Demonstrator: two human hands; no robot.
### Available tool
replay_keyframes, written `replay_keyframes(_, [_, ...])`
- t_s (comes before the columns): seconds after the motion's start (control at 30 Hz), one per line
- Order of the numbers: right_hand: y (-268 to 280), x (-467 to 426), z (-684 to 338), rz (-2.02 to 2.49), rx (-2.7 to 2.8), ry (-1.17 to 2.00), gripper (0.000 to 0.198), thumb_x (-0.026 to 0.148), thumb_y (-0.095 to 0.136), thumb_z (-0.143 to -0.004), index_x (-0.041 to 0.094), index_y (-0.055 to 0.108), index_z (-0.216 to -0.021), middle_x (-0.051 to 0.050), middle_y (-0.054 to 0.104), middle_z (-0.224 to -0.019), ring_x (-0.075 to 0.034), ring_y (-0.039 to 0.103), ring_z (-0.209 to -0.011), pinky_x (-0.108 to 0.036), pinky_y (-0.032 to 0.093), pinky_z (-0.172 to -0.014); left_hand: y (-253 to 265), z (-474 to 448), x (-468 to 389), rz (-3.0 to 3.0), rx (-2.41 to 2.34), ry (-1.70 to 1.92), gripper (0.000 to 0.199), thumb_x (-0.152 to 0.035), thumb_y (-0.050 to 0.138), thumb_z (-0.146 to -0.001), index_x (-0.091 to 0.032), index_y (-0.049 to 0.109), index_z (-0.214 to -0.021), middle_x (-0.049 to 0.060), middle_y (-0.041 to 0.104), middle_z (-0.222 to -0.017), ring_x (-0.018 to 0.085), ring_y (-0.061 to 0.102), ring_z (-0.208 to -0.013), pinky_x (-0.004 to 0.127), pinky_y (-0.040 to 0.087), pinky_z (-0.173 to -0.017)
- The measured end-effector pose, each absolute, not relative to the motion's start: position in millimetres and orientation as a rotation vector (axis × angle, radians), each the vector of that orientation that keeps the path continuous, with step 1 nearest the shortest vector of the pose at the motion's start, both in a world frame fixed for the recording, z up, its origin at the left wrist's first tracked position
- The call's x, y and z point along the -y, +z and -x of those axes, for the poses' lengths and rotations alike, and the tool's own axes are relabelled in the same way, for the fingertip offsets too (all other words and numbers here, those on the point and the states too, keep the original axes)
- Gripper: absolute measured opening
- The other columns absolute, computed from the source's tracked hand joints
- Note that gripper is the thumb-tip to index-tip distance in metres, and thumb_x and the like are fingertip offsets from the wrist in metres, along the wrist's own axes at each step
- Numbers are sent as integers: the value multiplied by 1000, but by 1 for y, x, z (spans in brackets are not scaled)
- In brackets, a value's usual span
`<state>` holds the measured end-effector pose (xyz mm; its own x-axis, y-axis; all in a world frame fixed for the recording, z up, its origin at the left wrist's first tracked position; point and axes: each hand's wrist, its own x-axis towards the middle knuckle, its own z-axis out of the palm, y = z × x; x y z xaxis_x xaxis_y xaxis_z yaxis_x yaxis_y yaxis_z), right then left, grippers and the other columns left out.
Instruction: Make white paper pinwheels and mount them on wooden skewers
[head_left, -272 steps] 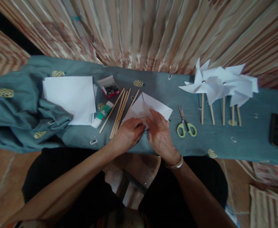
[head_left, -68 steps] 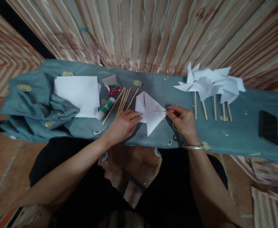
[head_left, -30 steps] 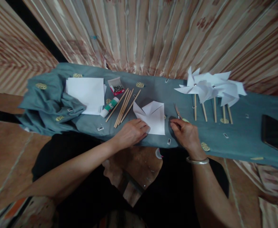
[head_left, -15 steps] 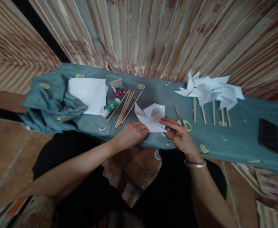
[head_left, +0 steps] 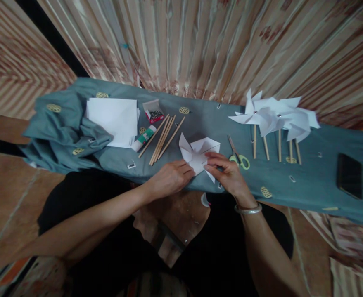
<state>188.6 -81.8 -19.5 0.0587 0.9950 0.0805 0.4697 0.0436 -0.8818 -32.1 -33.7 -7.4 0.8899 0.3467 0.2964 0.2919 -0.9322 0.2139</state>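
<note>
Scissors (head_left: 238, 154) lie just right of the cut paper square (head_left: 200, 154) pinched by both the left hand (head_left: 170, 179) and right hand (head_left: 227, 173); wooden sticks (head_left: 162, 134) sit left, on teal cloth (head_left: 308, 181) before striped curtains (head_left: 200, 45).

Matt white paper in the cut sheet (head_left: 198, 156) and the stack (head_left: 113, 117). Soft, creased teal cloth (head_left: 200, 119) with woven yellow patches. Bare, smooth wooden sticks (head_left: 161, 134). Glossy green plastic scissors (head_left: 238, 154) handles, metal blades. Glossy black phone (head_left: 349, 175). Shiny metal bangle (head_left: 247, 210).

Head-worn view, steeply downward, close over the cloth-covered table (head_left: 308, 181)
</note>
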Motion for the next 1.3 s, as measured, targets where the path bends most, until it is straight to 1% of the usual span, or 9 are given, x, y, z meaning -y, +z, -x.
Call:
replay_keyframes(0.17, [-23, 78, -178, 1649, 1628, 619, 9, 29, 66, -82, 25, 75, -80, -8, 70, -116, -25, 63, -113, -46, 47, -102, -9, 33, 37, -2849, -540, 505, 16, -19, 49, -96, -12, 62, -103, 9, 69, -97, 20, 64, -89, 33, 54, -82])
replay_keyframes(0.33, [-19, 76, -170, 1738, 1690, 474, 9, 27, 66, -82, 25, 74, -79, -10, 69, -119, -28, 61, -114, -48, 46, -102, -10, 33, 38, -2818, -545, 554, 26, -19, 46, -98, -12, 55, -121, 10, 69, -104, 20, 64, -95, 34, 54, -86])
replay_keyframes(0.43, [-18, 76, -168, 1774, 1710, 414, 10, 27, 66, -82, 23, 74, -79, -12, 66, -122, -29, 61, -111, -49, 46, -101, -12, 31, 37, -2809, -510, 552, 23, -20, 44, -98, -13, 58, -116, 10, 68, -105, 20, 63, -98, 35, 53, -90])
replay_keyframes(0.57, [-19, 76, -165, 1803, 1728, 360, 11, 26, 64, -82, 22, 73, -77, -12, 66, -124, -30, 60, -110, -50, 46, -100, -14, 29, 36, -2786, -507, 525, 22, -19, 45, -97, -11, 62, -108, 10, 68, -101, 21, 62, -95, 36, 53, -88])
replay_keyframes(0.7, [-23, 76, -164, 1797, 1726, 290, 12, 28, 63, -83, 22, 71, -77, -11, 65, -123, -29, 60, -111, -49, 46, -99, -14, 28, 36, -2771, -520, 505, 21, -18, 46, -97, -10, 63, -107, 11, 68, -101, 21, 61, -95, 37, 53, -88])
replay_keyframes(0.83, [-25, 76, -163, 1802, 1737, 237, 12, 28, 63, -84, 21, 70, -78, -13, 66, -122, -29, 59, -112, -49, 46, -99, -13, 27, 35, -2763, -524, 484, 21, -18, 45, -97, -11, 63, -106, 9, 68, -99, 21, 61, -94, 36, 52, -90])
replay_keyframes(1.1, [-25, 76, -164, 1796, 1762, 212, 7, 25, 66, -81, 19, 70, -82, -15, 66, -121, -30, 60, -110, -48, 46, -99, -13, 27, 35, -2771, -529, 485, 23, -18, 44, -98, -11, 63, -107, 10, 68, -100, 21, 60, -94, 37, 53, -88])
replay_keyframes(1.3, [-27, 77, -164, 1773, 1781, 207, 12, 29, 63, -86, 19, 69, -83, -14, 66, -120, -29, 60, -111, -48, 47, -98, -13, 28, 36, -2790, -532, 462, 21, -17, 46, -97, -10, 63, -107, 10, 68, -100, 22, 60, -94, 36, 53, -88])
